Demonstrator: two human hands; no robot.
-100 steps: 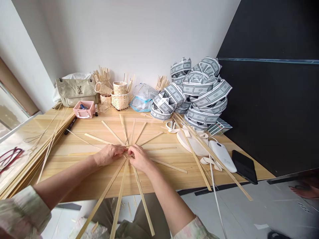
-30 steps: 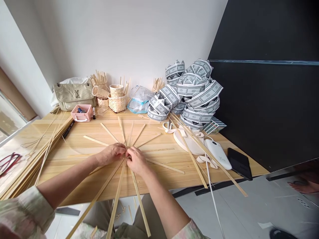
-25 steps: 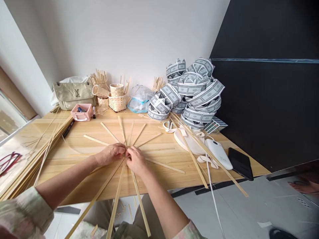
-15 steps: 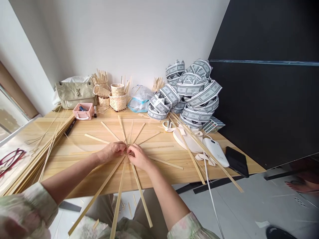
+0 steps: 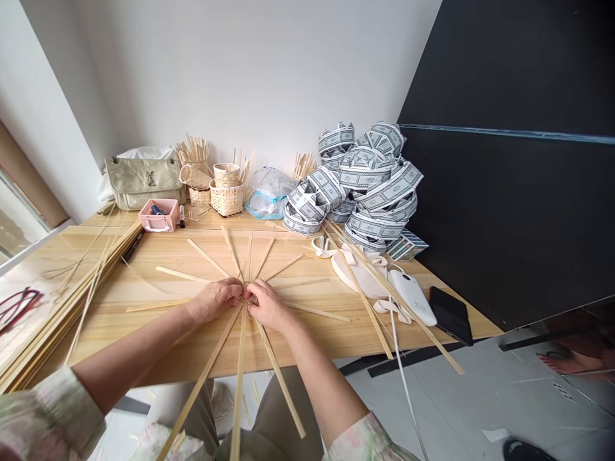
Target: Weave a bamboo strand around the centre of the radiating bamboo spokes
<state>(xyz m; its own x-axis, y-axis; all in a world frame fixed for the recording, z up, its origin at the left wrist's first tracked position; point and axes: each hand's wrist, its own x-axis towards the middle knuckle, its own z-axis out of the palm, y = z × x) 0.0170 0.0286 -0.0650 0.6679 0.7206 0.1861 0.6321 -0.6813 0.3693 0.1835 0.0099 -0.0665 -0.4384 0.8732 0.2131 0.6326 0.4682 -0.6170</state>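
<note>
Several flat bamboo strips cross at one centre and fan out like spokes over the wooden table, some reaching past its front edge. My left hand is closed at the left side of the crossing, fingertips pinched on the strips there. Right beside it my right hand is closed too, its fingers curled over the right side of the crossing. The fingertips of both hands nearly meet. The exact centre and whatever thin piece lies under the fingers are mostly hidden.
Long strips lie bundled at left, near red glasses. Behind stand a pink box, a handbag, small woven baskets and a pile of patterned bands. White tape, a white device and a phone lie right.
The spokes have turned slightly, their near ends swinging to the right. My hands stay at the crossing, with the fingers shifted a little. The view has tilted slightly.
</note>
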